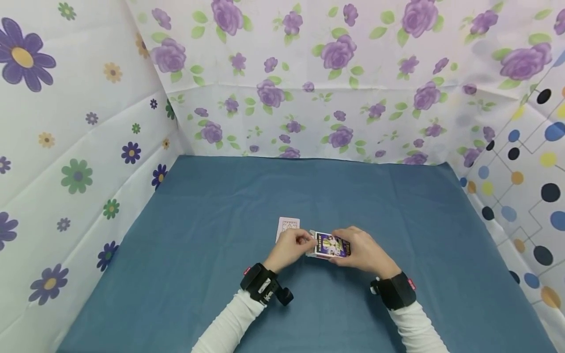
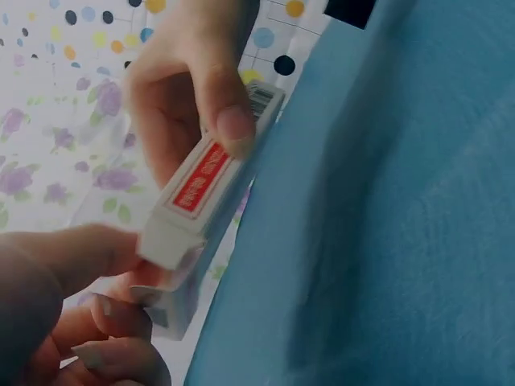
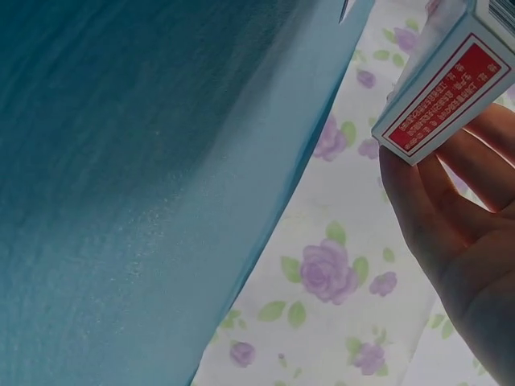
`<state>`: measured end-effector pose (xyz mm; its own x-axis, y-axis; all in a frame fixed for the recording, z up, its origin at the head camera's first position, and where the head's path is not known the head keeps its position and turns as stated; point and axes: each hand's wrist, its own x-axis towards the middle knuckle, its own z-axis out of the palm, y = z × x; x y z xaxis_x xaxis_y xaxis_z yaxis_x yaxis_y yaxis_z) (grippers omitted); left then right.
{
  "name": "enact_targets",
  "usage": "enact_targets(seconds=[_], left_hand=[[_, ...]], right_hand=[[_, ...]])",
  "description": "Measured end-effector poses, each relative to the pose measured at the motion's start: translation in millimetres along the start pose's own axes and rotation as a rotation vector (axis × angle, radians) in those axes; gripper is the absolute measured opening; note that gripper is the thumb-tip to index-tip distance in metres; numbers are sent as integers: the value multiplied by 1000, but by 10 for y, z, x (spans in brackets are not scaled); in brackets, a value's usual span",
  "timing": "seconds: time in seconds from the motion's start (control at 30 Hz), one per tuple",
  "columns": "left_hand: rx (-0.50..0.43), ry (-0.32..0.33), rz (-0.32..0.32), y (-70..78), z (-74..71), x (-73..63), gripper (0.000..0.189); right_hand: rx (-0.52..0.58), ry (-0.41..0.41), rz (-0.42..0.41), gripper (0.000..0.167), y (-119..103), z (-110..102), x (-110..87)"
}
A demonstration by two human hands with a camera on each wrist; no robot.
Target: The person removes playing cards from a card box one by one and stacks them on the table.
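Note:
A small playing card box (image 1: 332, 245), purple on its face, is held just above the table in the head view. My right hand (image 1: 363, 250) grips its right end, thumb along one edge and fingers along the other. At the opposite end, my left hand (image 1: 289, 248) pinches the box's open flap between thumb and curled fingers. The left wrist view shows a red panel on the narrow white side of the box (image 2: 201, 177). Partly behind the left hand lies a playing card (image 1: 289, 224) with a patterned face. The box's inside is hidden.
A blue cloth (image 1: 212, 211) covers the table. Flowered sheets (image 1: 273, 93) hang behind and at the left, and a dotted sheet (image 1: 525, 196) hangs on the right. Each wrist bears a black camera band (image 1: 396, 290).

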<state>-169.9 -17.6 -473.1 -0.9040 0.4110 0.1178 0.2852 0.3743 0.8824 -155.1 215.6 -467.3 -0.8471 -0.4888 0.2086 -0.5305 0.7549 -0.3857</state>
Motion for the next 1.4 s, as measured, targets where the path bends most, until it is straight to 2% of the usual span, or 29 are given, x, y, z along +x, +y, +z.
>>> enact_targets(seconds=[0.07, 0.17, 0.37, 0.47, 0.63, 0.73, 1.1, 1.4], left_hand=[[21, 30, -18, 13, 24, -13, 15], [39, 32, -44, 19, 39, -32, 17], [66, -6, -91, 30, 25, -41, 18], [75, -51, -112, 42, -6, -31, 18], [-8, -167, -150, 50, -71, -13, 16], [-77, -202, -187, 40, -95, -8, 14], [-205, -210, -254, -46, -83, -29, 17], [-280, -223, -285, -96, -149, -56, 26]], right_hand=[[-4, -1, 5, 59, -12, -11, 0], [-5, -4, 7, 60, -20, -23, -4], [-4, -3, -2, 60, -49, -44, -1], [1, -4, -9, 61, -73, -54, 4], [11, -1, -23, 61, -93, -58, 3], [18, 2, -31, 61, -95, -55, -2], [19, -3, -22, 62, -80, -31, -25], [5, 16, -8, 63, -61, -31, -19]])
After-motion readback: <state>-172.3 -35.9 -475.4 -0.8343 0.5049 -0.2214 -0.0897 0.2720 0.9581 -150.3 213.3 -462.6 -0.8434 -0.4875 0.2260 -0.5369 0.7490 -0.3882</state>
